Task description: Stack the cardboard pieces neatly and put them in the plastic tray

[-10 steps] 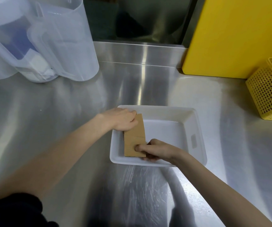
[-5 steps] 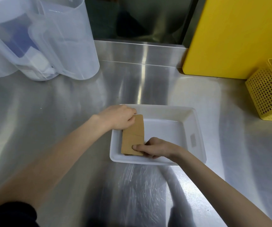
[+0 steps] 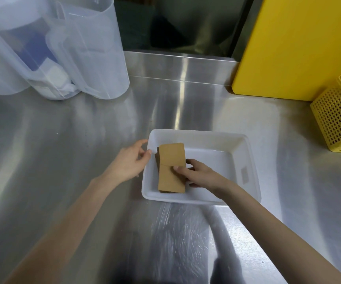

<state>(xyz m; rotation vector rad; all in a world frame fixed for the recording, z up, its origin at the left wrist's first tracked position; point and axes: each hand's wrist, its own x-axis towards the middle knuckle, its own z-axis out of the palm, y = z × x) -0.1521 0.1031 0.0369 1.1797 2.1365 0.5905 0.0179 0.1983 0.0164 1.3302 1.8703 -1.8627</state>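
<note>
The cards point(image 3: 171, 168) lie in two overlapping piles at the left side of the tray point(image 3: 249, 171), on its floor. The right hand point(image 3: 201, 175) rests its fingertips on the near pile, not gripping. The left hand point(image 3: 129, 162) is loosely open beside the tray's left wall, holding nothing. To finish well, I think both hands should push the piles together until the edges match.

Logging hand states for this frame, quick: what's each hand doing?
Left hand: open, holding nothing, fingertips at the plastic tray rim.
Right hand: fingers resting on the cardboard pieces inside the tray; no closed grip visible.
</note>
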